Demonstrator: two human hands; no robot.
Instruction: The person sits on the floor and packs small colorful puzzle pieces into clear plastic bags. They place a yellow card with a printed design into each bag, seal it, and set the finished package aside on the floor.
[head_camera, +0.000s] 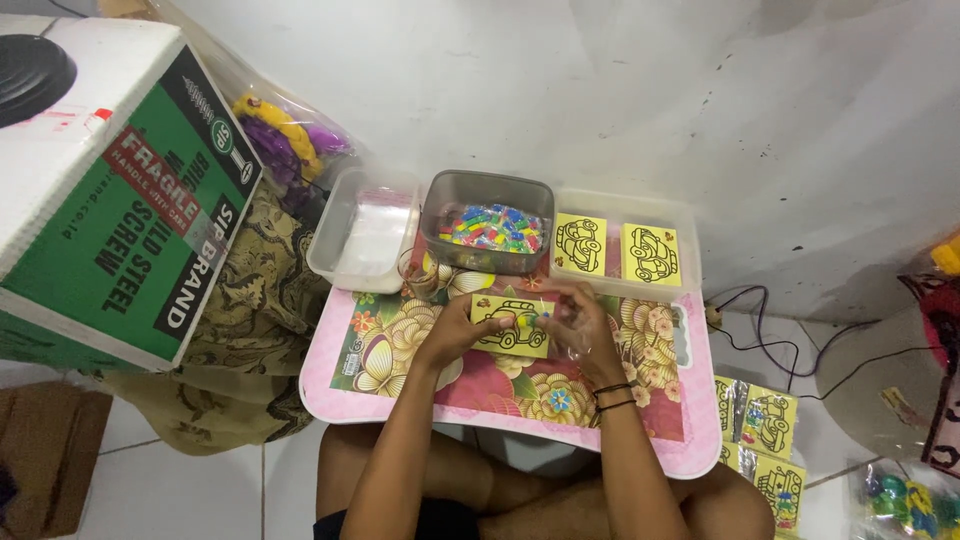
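Yellow card held by left hand, right hand; two more cards in tray.

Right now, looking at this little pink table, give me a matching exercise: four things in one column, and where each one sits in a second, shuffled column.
Things:
1. Yellow car-picture card
2. Grey plastic tub of coloured pieces
3. Clear empty plastic tub
4. Green and white cardboard box

Places:
A. Far left, beside the pink floral table
B. Between the left hand and right hand
C. Back middle of the table
D. Back left of the table

Pairs: 1-B, 2-C, 3-D, 4-A
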